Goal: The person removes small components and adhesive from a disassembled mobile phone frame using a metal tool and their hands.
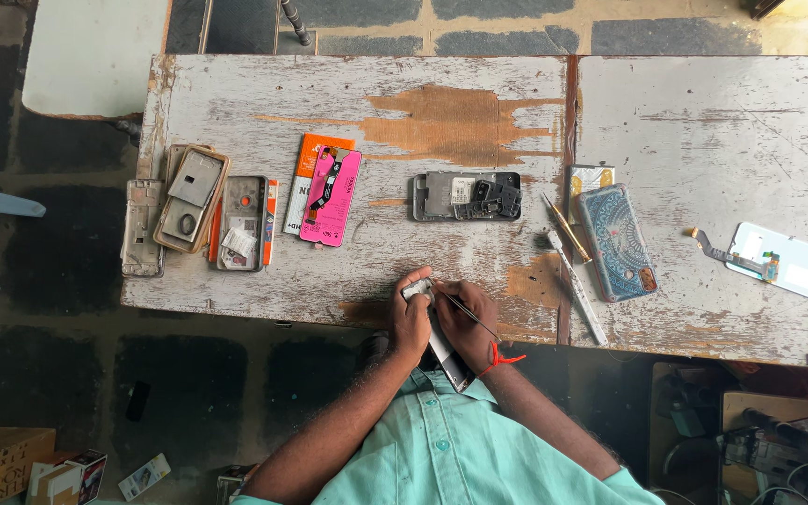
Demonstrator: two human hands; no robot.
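Note:
At the near edge of the worn white wooden table (441, 252), both hands work close together. My left hand (410, 323) grips the top end of a slim opened phone (449, 363) that slants back toward my body. My right hand (468, 323), with a red thread on its wrist, pinches thin metal tweezers (472, 313) whose tips point at the phone's upper end beside my left fingers. My fingers hide most of the phone's top.
An opened phone frame (467, 196) lies mid-table. Left are pink and orange parts packets (329, 198) and several phone shells (195, 198). Right lie a screwdriver (568, 229), a white tool (580, 290), a patterned blue phone cover (616, 241) and a white screen with flex cable (792, 264).

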